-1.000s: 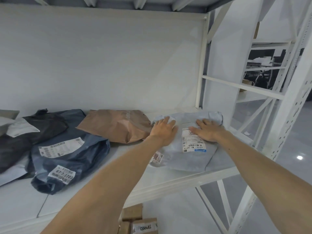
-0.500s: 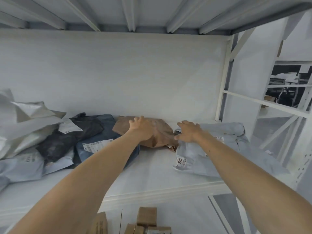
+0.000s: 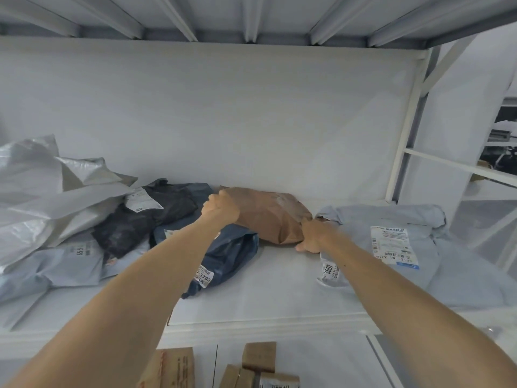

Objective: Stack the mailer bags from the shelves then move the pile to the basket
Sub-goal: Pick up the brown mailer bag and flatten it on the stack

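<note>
A: Where is the brown paper mailer bag [image 3: 271, 217]?

B: On the white shelf [image 3: 265, 298], toward the back wall. It sits between the dark blue mailer bag [image 3: 226, 256] and the pale grey mailer bags [image 3: 391, 219] on the right, and its left end lies over the dark blue one.

A: And the hands?

B: The left hand [image 3: 221, 210] has its fingers curled over the bag's far left end. The right hand [image 3: 313, 236] grips the near right corner, fingers wrapped round the edge (their tips are hidden under the paper), just where the brown bag meets the grey pile.

A: What's in that pile?

B: At least two pale grey bags, one on the other. The top one carries a white shipping label [image 3: 394, 245] with barcodes.

A: And further left?

B: A black mailer bag [image 3: 145, 219] overlaps the dark blue one, beside crumpled silver-white bags [image 3: 42, 197]. A pale blue bag [image 3: 56, 264] lies beneath those. Cardboard boxes [image 3: 260, 357] sit on the level below the shelf.
</note>
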